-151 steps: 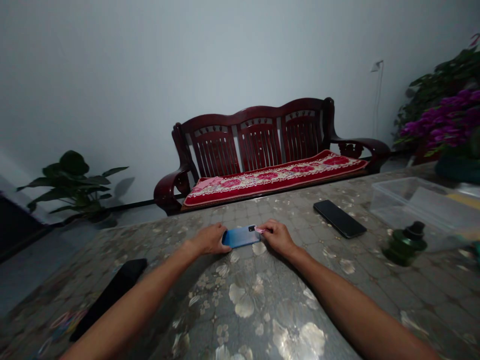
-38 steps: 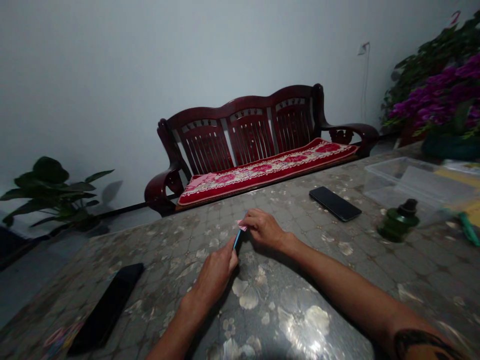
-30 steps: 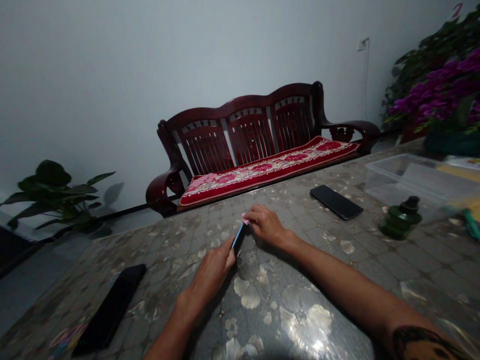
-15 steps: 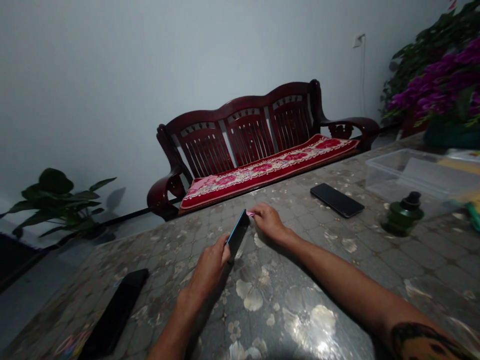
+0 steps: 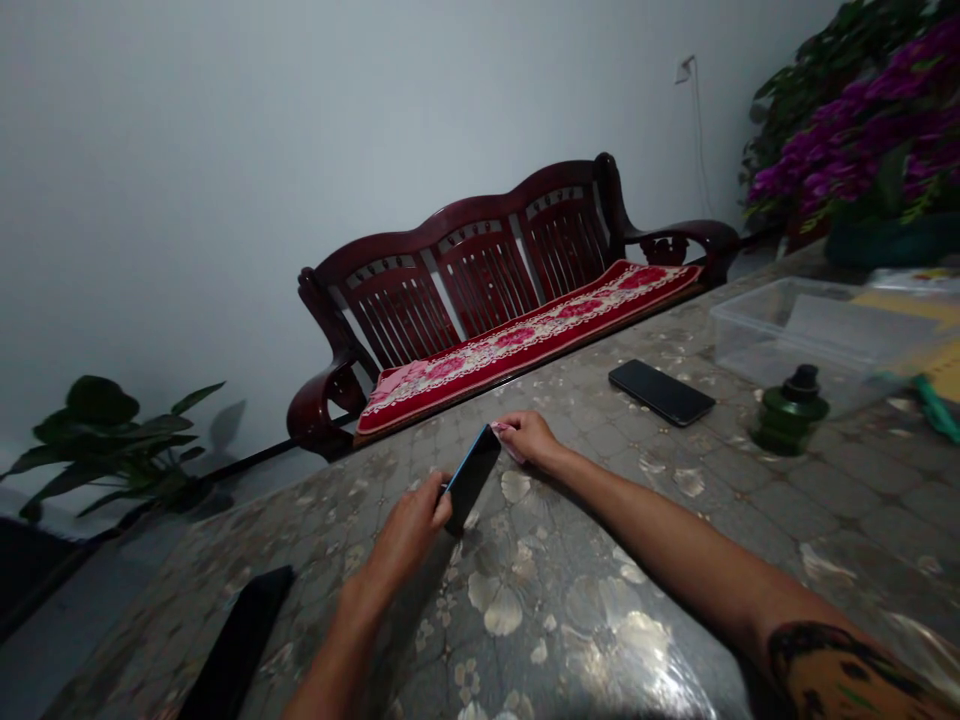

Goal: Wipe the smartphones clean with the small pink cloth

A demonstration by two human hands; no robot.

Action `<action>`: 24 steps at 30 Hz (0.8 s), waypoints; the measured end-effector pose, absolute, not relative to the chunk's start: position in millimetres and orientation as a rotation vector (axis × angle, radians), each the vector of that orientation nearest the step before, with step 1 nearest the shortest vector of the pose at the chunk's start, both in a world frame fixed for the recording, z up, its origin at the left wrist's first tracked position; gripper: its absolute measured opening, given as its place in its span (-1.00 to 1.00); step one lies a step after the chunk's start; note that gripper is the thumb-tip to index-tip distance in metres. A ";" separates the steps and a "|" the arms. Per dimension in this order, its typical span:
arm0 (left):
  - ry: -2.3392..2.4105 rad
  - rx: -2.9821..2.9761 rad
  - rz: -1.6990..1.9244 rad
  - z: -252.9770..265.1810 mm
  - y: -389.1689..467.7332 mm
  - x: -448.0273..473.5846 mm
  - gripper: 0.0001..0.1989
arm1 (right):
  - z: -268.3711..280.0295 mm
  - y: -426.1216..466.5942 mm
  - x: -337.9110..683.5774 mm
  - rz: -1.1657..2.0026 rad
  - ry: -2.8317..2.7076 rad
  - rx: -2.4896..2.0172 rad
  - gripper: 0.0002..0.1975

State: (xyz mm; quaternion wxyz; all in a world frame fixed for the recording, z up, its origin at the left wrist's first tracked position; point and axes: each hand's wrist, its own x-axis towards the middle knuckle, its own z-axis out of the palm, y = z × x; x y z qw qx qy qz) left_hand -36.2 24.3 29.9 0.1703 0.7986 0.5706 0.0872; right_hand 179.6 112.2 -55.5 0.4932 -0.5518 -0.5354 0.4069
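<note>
My left hand is closed on the near end of a smartphone, which is tilted up on edge over the table and has a blue rim. At the phone's far corner, my right hand pinches a small pink cloth against it. Most of the cloth is hidden by the fingers. A second smartphone lies flat with its dark screen up, to the right of my right hand. Left of my left forearm lies a long black object, too dark to identify.
The table has a patterned grey cover. At the right stand a green bottle with a black cap, a clear plastic box and purple flowers. A wooden bench is behind the table, a leafy plant at the left.
The phone's dark face has turned more toward me, and more of the pink cloth shows below my right fingers. The camera view has shifted slightly.
</note>
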 end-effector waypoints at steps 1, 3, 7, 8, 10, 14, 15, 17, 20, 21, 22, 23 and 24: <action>1.618 2.278 0.252 29.8 27.8 -37.8 -0.65 | -55.7 112.5 180.4 0.988 -1.300 -1.345 -0.76; 1.622 2.273 0.317 26.9 36.1 -42.7 -0.65 | -55.6 112.2 182.6 0.987 -1.310 -1.363 -0.77; 1.623 1.972 0.477 11.9 49.4 -51.6 -0.66 | -53.5 108.9 187.8 0.982 -1.344 -1.411 -0.81; 1.604 1.840 0.498 7.4 50.5 -52.3 -0.65 | -52.8 107.8 188.8 0.978 -1.351 -1.421 -0.81; 1.556 1.624 0.535 -0.8 49.6 -51.4 -0.64 | -51.8 105.8 190.2 0.969 -1.366 -1.435 -0.80; 1.521 1.446 0.574 -9.9 40.6 -43.7 -0.64 | -51.1 103.1 191.5 0.939 -1.412 -1.454 -0.80; 1.510 1.425 0.575 -10.4 38.1 -41.5 -0.65 | -50.7 102.4 191.8 0.928 -1.431 -1.456 -0.80; 1.485 1.402 0.581 -9.3 33.3 -37.3 -0.66 | -49.2 100.7 192.6 0.903 -1.480 -1.453 -0.80; 1.441 1.458 0.531 -4.0 27.0 -32.8 -0.60 | -45.6 97.0 193.5 0.865 -1.567 -1.429 -0.81; 1.421 1.487 0.503 -1.9 25.0 -31.9 -0.56 | -44.4 95.6 193.5 0.848 -1.599 -1.420 -0.81; 1.399 1.517 0.476 0.0 23.0 -31.1 -0.51 | -43.3 94.1 193.4 0.818 -1.641 -1.414 -0.81; 1.375 1.547 0.452 1.5 20.9 -30.6 -0.46 | -42.5 92.7 193.0 0.775 -1.696 -1.410 -0.79; 1.356 1.576 0.432 2.2 18.7 -30.3 -0.41 | -42.0 91.2 192.5 0.719 -1.759 -1.409 -0.77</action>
